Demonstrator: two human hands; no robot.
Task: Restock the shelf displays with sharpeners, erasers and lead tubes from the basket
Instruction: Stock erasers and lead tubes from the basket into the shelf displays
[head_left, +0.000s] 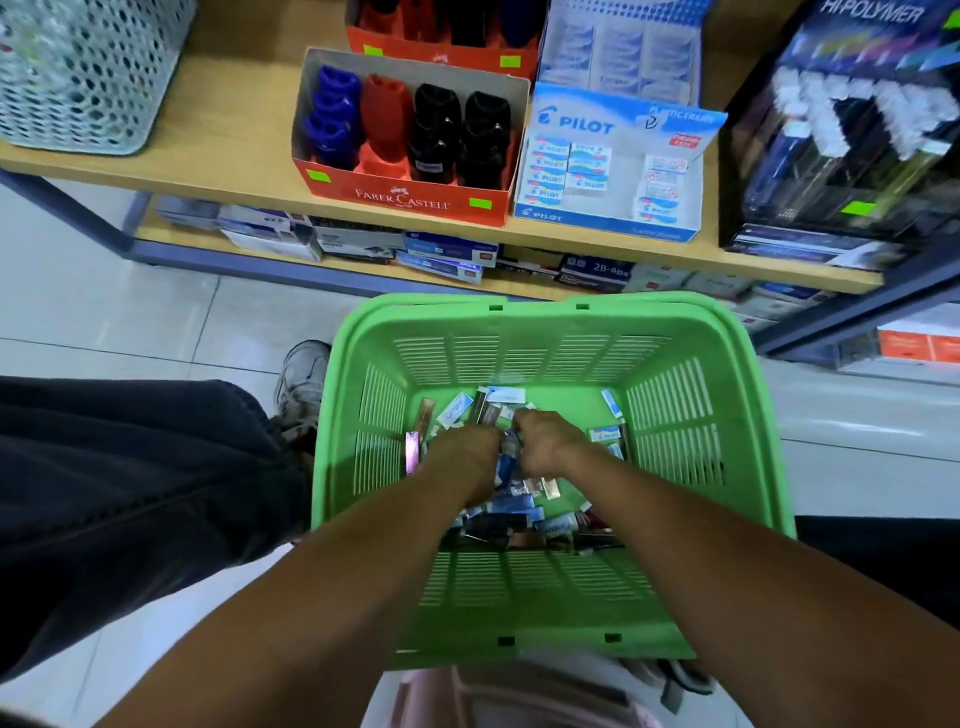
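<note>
Reaching into the green basket (670, 467), both hands sit close together among the loose stock (519, 514) on its floor: small eraser packs, lead tubes, mixed & jumbled. Left hand (465, 447) has fingers curled down into the pile; can't tell what it grips, if anything. Right hand (545, 439) likewise, fingers bent under & hidden, so grip unclear. Basket sits on the floor in front of the shelf (234, 135). On the shelf behind it: red Faber-Castell box (405, 195) w/ blue, red & black sharpeners, just beside it on the right a blue-white Pilot eraser box (608, 218), partly filled. Further right, a dark lead display (852, 119). Far left on the shelf, a pale mesh bin (83, 73).
</note>
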